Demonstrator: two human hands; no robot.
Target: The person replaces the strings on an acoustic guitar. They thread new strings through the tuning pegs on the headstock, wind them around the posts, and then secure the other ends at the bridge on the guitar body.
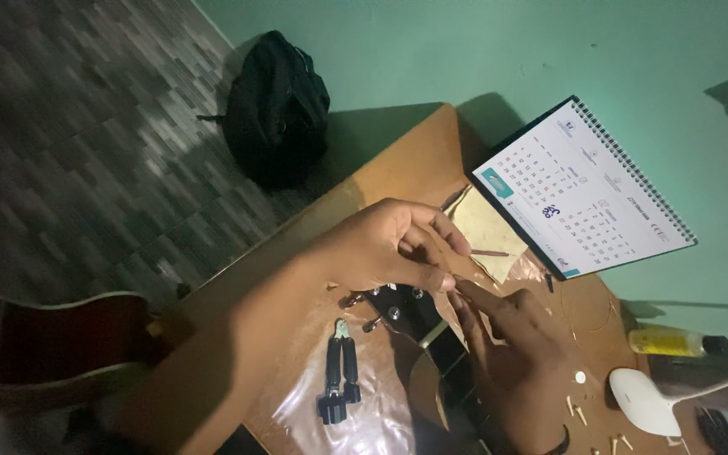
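Pinching string end at guitar headstock

Left hand pinching thin string, right hand fingers closing at 3 o'clock; keeping tension steady, feeding slowly toward tuner post.

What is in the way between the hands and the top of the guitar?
Nothing visible. The left hand and the right hand already meet right above the guitar headstock, with fingertips pinched close together there. The pliers lie off to the side on the plastic sheet, not between them.
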